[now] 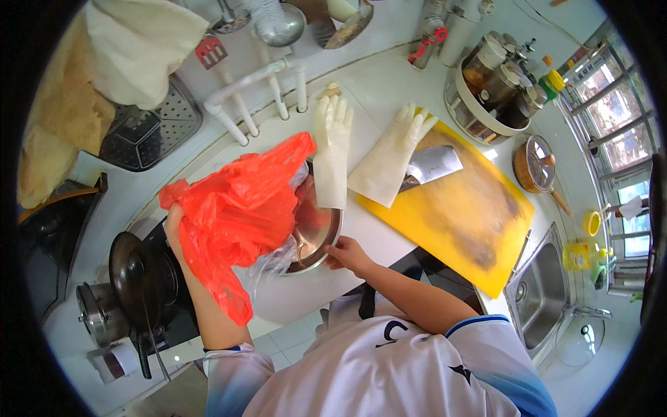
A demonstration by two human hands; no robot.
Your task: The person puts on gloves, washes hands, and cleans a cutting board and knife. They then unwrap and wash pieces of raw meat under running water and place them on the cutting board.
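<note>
My left hand (175,218), partly hidden by red plastic, holds a red plastic bag (239,203) at its left side. The bag covers much of a round stainless steel basin (318,237). Clear plastic wrap (281,258) shows beneath the bag; its contents cannot be made out. My right hand (348,255) pinches the basin's near right rim. One cream rubber glove (332,156) lies across the basin's far rim, and a second glove (388,161) lies beside it, partly on a yellow cutting board (469,208). A cleaver (435,164) rests on the board, its handle partly under that glove.
A wok (133,276) and a steel pot (101,315) stand at the left by the stove. Beyond the board are a round condiment rack (487,120) and a small lidded saucepan (534,164). A sink (542,292) lies right; a white pipe rail (250,86) stands behind.
</note>
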